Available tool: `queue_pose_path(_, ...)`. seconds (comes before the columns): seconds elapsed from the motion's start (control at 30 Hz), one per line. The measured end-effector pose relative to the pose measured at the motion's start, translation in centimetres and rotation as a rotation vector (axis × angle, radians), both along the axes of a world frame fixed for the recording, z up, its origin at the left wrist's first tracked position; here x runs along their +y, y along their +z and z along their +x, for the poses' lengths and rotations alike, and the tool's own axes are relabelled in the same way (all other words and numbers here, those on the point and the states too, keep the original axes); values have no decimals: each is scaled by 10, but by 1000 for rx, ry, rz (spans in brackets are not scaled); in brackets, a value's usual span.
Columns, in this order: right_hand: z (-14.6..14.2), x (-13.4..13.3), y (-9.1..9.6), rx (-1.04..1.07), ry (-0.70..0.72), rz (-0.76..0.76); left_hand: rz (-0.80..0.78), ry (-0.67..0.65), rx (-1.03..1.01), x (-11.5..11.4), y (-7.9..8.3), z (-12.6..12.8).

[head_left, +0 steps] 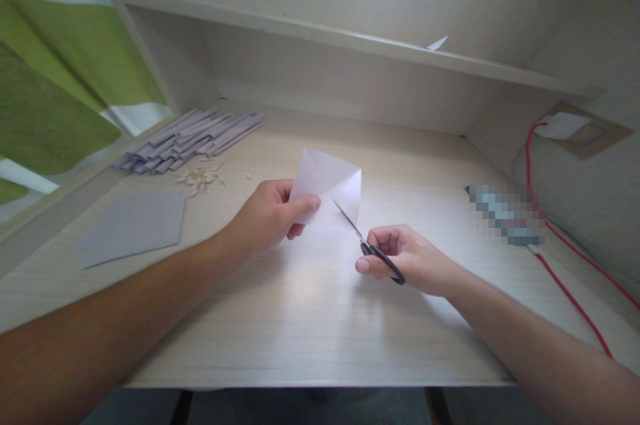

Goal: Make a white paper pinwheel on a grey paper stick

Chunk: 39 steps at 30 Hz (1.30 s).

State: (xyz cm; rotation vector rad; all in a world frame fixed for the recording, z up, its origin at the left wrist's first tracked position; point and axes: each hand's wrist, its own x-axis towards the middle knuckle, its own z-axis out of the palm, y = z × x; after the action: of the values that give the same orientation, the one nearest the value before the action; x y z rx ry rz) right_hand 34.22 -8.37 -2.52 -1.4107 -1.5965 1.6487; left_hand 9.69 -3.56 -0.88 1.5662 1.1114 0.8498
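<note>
My left hand (pixel 277 210) pinches a white square of paper (pixel 327 178) by its left edge, thumb on top. Creases run across the sheet, which is raised above the desk. My right hand (pixel 405 255) grips a pair of scissors (pixel 383 258) by the black handles, fingers in the loops. The scissor blades point up and left, over the lower right part of the paper. Whether the blades are cutting into the sheet or only lying across it, I cannot tell.
On the left lie a stack of paper squares (pixel 137 225), a pile of folded paper strips (pixel 195 138) and small pale scraps (pixel 201 177). A phone-like device (pixel 505 215), blurred out, sits at right beside a red cable (pixel 575 308). A shelf (pixel 320 32) crosses the back.
</note>
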Motion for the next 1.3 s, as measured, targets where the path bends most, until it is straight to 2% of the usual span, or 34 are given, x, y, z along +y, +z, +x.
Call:
queue_pose_path(0.6, 2, 1, 1, -1, 37, 14, -23, -22, 6, -2, -1, 0)
queue_pose_path(1.3, -1, 1, 2, 8, 5, 16, -20, -23, 3, -1, -2, 0)
